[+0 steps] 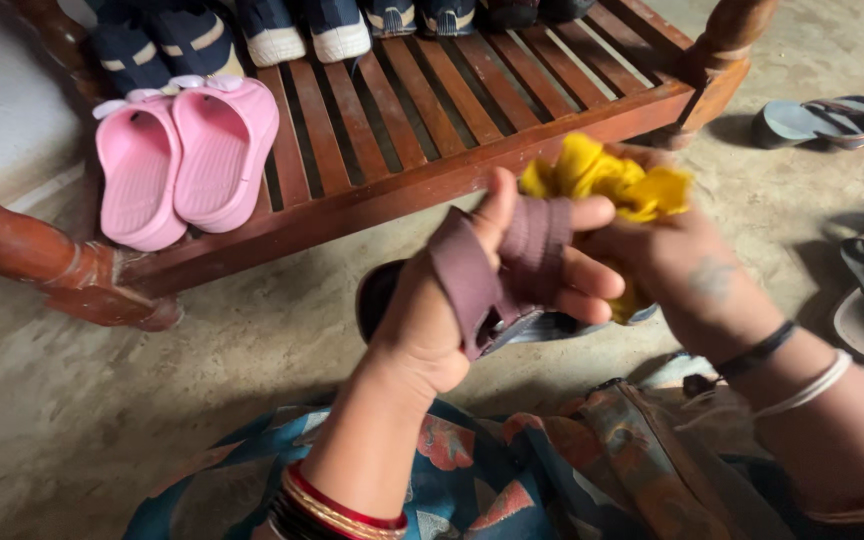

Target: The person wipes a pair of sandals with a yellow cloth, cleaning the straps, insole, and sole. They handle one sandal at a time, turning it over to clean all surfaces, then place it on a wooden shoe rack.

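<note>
At the centre of the frame, the left hand (452,300) is slipped through the mauve straps of a sandal (497,290), fingers curled around them so the sandal is gripped from inside, its dark sole facing away. Just right of it, touching, the right hand (672,265) is closed tight on a crumpled yellow cloth (607,185) bunched against the sandal. Behind them, across the upper frame, stands a low wooden slatted shoe rack (432,130). A pair of pink clogs (184,160) sits at its left end, dark shoes (302,30) along its back. Grey sandals (837,120) lie on the concrete floor (72,400) at the right edge.
</note>
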